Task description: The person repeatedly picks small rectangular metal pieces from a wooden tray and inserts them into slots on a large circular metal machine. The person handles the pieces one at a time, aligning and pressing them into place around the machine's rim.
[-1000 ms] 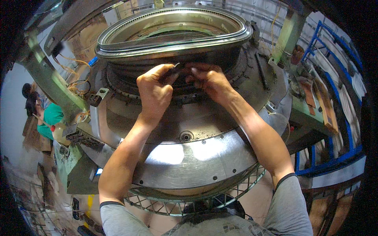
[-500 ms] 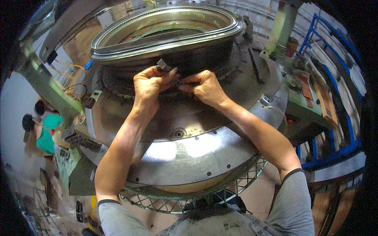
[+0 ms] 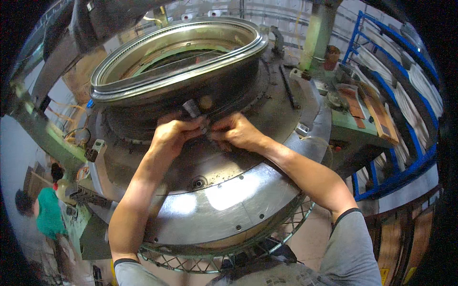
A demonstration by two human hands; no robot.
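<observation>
So, a small grey metal piece (image 3: 191, 107) is held up between the two hands, just in front of the dark drum wall (image 3: 152, 113) and below the bright ring rim (image 3: 176, 80). Its long axis is tilted, upper end leaned to the left and away from the body, lower end brought down toward the right. By the left hand (image 3: 172, 134) it is pinched from the side, thumb and fingers pressed together, with the upper end left sticking out above them. By the right hand (image 3: 241, 134) the lower end is met, fingers curled in and seemingly pinched on it, though the exact contact is hidden. Left fingertips and right fingertips are set almost face to face, so neither hand is clearly nearer; only the free upper end is closer to the left. Beneath both, the broad metal plate (image 3: 224, 167) is spanned, untouched by the piece.
</observation>
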